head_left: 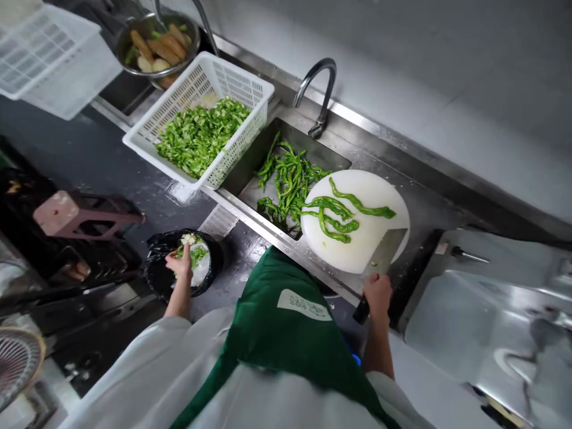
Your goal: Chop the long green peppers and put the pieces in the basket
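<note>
My right hand [378, 294] is wrapped round the dark handle of a cleaver [388, 248]. The broad blade lies over the right front edge of a round white cutting board [326, 247]. Several long green peppers [364, 207] lie whole on the board, left of the blade. Over a bin lined with a black bag [154, 277], my left hand [180, 263] has its thumb and fingers apart, and I see nothing held in it. Green scraps [198, 255] and something white lie in the bin beside that hand.
More green peppers [290, 179] lie in the sink [328, 156] under a curved faucet [328, 89]. A white plastic basket [152, 122] holds cut peppers [203, 134]. Behind it stands a metal bowl [194, 44] of vegetables. A pink stool [84, 214] is at left, a metal appliance [473, 304] at right.
</note>
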The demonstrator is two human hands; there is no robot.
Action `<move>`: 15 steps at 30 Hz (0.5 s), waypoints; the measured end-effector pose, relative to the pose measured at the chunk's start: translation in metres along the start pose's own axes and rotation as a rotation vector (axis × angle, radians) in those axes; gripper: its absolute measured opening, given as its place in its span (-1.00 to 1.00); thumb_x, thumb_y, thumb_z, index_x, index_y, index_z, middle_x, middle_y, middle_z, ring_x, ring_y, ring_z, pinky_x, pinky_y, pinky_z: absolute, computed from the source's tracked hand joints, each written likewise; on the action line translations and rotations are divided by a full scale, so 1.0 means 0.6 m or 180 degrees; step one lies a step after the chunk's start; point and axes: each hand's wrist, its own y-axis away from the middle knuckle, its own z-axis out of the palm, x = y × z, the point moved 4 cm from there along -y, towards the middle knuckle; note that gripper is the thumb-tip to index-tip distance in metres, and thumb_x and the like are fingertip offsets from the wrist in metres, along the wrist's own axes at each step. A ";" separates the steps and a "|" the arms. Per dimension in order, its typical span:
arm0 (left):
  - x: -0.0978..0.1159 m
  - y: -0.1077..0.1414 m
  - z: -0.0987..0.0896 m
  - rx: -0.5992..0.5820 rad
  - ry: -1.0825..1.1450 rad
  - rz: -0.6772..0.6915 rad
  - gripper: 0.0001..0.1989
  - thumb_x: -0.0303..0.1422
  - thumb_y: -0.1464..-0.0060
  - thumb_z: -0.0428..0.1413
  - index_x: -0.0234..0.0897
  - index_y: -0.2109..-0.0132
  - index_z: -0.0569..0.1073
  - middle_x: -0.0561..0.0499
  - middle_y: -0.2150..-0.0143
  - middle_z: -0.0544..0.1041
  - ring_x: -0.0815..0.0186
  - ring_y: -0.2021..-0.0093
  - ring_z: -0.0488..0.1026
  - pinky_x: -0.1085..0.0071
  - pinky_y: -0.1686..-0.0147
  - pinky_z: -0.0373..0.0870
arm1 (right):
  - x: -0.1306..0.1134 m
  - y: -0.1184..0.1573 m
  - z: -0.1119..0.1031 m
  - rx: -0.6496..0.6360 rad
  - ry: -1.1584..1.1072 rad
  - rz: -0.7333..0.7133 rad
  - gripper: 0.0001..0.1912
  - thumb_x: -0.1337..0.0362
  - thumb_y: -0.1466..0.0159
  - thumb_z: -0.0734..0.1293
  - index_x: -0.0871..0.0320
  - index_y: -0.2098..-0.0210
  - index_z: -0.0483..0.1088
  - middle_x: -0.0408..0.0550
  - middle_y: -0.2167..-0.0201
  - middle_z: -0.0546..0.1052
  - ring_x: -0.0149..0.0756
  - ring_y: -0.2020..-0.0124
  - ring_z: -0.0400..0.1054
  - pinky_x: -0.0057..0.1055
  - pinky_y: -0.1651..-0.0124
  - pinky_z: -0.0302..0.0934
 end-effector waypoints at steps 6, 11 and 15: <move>0.241 0.093 0.188 -0.1558 0.0679 0.1578 -0.85 -0.28 -0.10 0.10 -0.28 0.28 0.46 0.00 0.32 0.53 0.28 0.27 0.48 0.36 0.20 0.47 | -0.017 0.011 -0.010 0.0025 -0.0015 0.0119 -0.65 0.30 -0.48 0.09 0.40 0.00 0.40 0.32 0.17 0.59 -0.08 0.13 0.55 -0.36 0.12 0.29; 0.587 0.374 0.395 -0.2892 0.1341 0.3598 -0.79 -0.33 -0.23 0.04 -0.30 0.16 0.55 -0.09 0.17 0.60 0.26 0.14 0.51 0.34 0.05 0.43 | -0.024 0.021 -0.010 0.0043 -0.0107 0.0142 -0.65 0.29 -0.50 0.08 0.38 -0.06 0.38 0.31 0.10 0.59 -0.06 0.02 0.53 -0.35 0.04 0.28; 0.714 0.597 0.518 -0.3959 0.0185 0.4781 -0.70 -0.32 -0.16 0.12 -0.37 0.03 0.58 -0.20 0.07 0.60 0.11 0.04 0.51 0.19 -0.07 0.38 | -0.030 0.024 -0.009 0.0052 -0.0409 0.0194 -0.65 0.31 -0.51 0.08 0.41 -0.09 0.35 0.35 0.09 0.58 -0.02 0.00 0.53 -0.30 -0.02 0.29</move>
